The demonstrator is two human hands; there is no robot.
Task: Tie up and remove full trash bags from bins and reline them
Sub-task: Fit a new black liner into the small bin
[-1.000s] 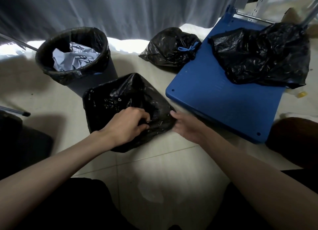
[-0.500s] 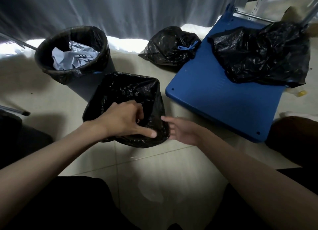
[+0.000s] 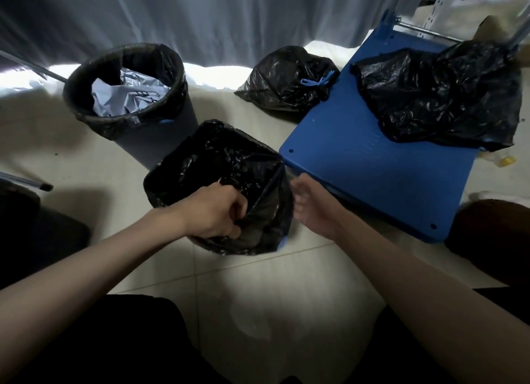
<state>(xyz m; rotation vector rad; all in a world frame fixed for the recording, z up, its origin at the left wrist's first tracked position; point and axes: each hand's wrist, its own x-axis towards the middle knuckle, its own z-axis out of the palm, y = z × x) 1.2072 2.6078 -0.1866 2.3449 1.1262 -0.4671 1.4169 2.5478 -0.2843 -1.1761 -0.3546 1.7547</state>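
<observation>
Two hands: both work at the near bin (image 3: 220, 188), which stands on the floor just in front of the person and carries a black liner (image 3: 229, 165).
Left hand (image 3: 213, 213): fingers curled, pinching a fold of the liner at the near rim.
Right hand (image 3: 308, 204): at the right rim, touching or just beside the liner; whether its fingers grip the plastic cannot be told.
Step in hand: judged to be seating a fresh liner over the rim of the near bin.
Method: hold the pinched fold taut, draw the edge outward and down over the rim, then work round the rim in short sections so no slack falls inside.
Caution: thin plastic tears easily; pull evenly, not sharply.
Second bin (image 3: 126, 96): behind and to the left, lined, with crumpled pale waste inside; appears not yet tied.
Tied bag (image 3: 286, 79): on the floor further back, closed with a blue drawstring.
Loose black bag (image 3: 441, 96): lies on a blue plastic panel (image 3: 372, 171), to the right.
Surface: pale tiled floor (image 3: 258, 283).
Room: dim, with a grey curtain (image 3: 200, 19) hanging behind the bins.
</observation>
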